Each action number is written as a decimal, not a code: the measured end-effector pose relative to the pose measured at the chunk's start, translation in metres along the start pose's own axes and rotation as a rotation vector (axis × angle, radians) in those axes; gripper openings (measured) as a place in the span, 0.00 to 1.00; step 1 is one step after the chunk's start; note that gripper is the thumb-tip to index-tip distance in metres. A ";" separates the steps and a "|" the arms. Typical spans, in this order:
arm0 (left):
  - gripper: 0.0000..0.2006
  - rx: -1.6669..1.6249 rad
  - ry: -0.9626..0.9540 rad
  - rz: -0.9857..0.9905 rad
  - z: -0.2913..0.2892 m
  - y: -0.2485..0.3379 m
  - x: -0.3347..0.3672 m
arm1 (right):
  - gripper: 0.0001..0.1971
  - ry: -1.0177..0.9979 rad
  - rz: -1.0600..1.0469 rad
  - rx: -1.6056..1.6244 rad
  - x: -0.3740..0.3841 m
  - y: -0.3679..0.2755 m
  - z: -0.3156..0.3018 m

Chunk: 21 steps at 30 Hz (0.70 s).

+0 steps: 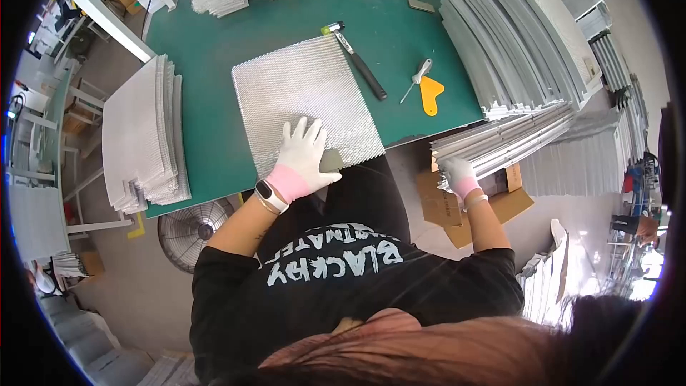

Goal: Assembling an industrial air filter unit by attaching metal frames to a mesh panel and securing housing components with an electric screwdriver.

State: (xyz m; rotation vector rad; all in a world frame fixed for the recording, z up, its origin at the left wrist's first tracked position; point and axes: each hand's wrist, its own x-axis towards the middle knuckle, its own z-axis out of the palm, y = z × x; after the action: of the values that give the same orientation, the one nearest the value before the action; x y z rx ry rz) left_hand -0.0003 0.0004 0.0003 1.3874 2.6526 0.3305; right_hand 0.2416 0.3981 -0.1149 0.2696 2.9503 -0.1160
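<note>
Left hand (pixel 303 154) spread flat on mesh sheet (pixel 306 101) (green table (pixel 207 64)); right hand (pixel 457 175) gripping grey strips (pixel 500 139), far right.

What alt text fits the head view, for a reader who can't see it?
A person's gloved left hand presses flat on a silver mesh sheet on a green table, while the gloved right hand grasps the end of a stack of metal strips. A mallet and yellow scraper lie beside the sheet.
</note>
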 end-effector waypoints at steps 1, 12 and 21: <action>0.40 -0.001 0.012 0.020 0.000 0.000 0.000 | 0.08 -0.025 0.023 -0.017 0.000 0.000 0.001; 0.34 0.028 0.040 0.098 -0.004 -0.002 -0.002 | 0.10 -0.080 -0.073 0.291 0.015 -0.087 -0.043; 0.35 -0.387 0.108 0.342 0.011 0.048 0.005 | 0.08 0.344 -0.791 0.440 0.025 -0.237 -0.167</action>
State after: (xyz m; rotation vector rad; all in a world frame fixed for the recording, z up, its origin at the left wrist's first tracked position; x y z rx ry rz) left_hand 0.0374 0.0324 0.0016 1.7118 2.2472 0.9222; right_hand 0.1454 0.1854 0.0594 -0.9246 3.1277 -0.8953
